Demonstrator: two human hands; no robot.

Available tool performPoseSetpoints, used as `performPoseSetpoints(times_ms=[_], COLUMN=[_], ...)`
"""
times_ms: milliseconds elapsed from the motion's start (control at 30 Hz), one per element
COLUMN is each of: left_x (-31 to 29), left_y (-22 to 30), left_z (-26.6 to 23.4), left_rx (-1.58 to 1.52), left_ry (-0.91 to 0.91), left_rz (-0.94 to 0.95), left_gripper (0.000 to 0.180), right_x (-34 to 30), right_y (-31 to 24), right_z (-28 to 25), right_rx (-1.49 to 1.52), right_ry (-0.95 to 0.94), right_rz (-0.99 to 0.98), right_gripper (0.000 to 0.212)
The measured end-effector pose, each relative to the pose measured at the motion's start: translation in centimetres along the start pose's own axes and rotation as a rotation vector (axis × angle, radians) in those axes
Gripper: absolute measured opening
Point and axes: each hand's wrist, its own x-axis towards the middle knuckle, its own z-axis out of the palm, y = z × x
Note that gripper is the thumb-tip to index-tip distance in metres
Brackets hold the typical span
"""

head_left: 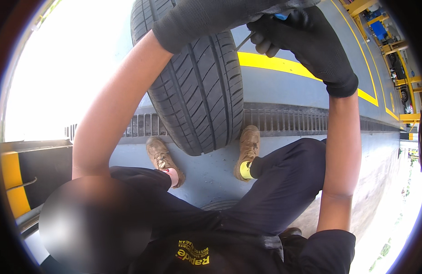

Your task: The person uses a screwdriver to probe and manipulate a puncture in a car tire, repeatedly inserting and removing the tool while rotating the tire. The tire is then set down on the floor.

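L hand [206,18], gloved, lies flat on upright tyre [197,91]; R hand [297,34] clenched round thin metal tool [244,41] w/ blue handle, far right.

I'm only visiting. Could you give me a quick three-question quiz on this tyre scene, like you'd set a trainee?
1. True or false: the tyre stands upright between the person's two shoes.
2. What colour are the gloves on the left hand and right hand? A black, B white, C orange.
3. Fill in: the right hand grips a thin tool with a ___ handle.
Key: 1 true; 2 A; 3 blue.
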Motion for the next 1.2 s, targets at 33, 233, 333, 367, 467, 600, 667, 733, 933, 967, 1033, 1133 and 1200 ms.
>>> performPoseSetpoints(times_ms=[33,233,333,367,467,600,667,733,933,967,1033,1133,1200], left_x=[0.1,0.3,-0.6,-0.6,-0.3,-0.7,-0.6,-0.8,-1.8,-1.8,-1.8,-1.6,-0.8], left_y=[-0.5,-1.3,2.0,2.5,0.8,0.4,-0.2,-0.2,-3.9,-4.3,-4.7,-3.5,-0.4], left_z=[-0.2,-0.7,0.2,0.2,-0.3,0.5,-0.1,-0.5,-1.0,-1.0,-1.1,-1.4,-1.6], left_rx=[0.057,0.270,0.139,0.075,-0.124,-0.223,-0.102,-0.057,0.567,0.504,0.442,0.388,0.277], left_ry=[-0.006,-0.005,0.010,0.010,-0.045,-0.034,-0.157,-0.217,-0.206,-0.191,-0.205,-0.297,-0.371], left_rz=[0.060,0.307,0.016,-0.047,-0.015,0.019,0.044,-0.112,-0.190,-0.225,-0.277,-0.341,-0.391], left_gripper=[0.043,0.046,0.041,0.039,0.035,0.035,0.040,0.046,0.043,0.041,0.038,0.044,0.059], right_x=[0.1,0.9,0.0,0.0,-0.6,-0.3,-0.1,0.2,1.5,1.6,1.8,1.8,1.7], right_y=[0.5,4.1,3.6,3.6,4.8,4.8,5.2,6.3,8.0,8.0,8.1,8.4,8.7], right_z=[-0.4,-4.5,-3.7,-4.4,-6.4,-6.3,-6.0,-6.2,-5.8,-5.9,-6.0,-5.7,-6.2], right_rx=[-0.027,-0.332,-0.354,-0.583,-0.693,-0.518,-0.327,0.008,0.083,0.147,0.274,0.132,0.194], right_ry=[-0.047,-0.308,-0.159,-0.116,-0.024,-0.124,-0.177,-0.220,-0.267,-0.286,-0.323,-0.273,-0.294], right_rz=[-0.050,-0.283,-0.339,-0.516,-0.663,-0.667,-0.618,-0.469,-0.495,-0.456,-0.377,-0.456,-0.434], right_gripper=[0.020,0.030,0.029,0.029,0.034,0.033,0.034,0.034,0.031,0.031,0.031,0.029,0.028])
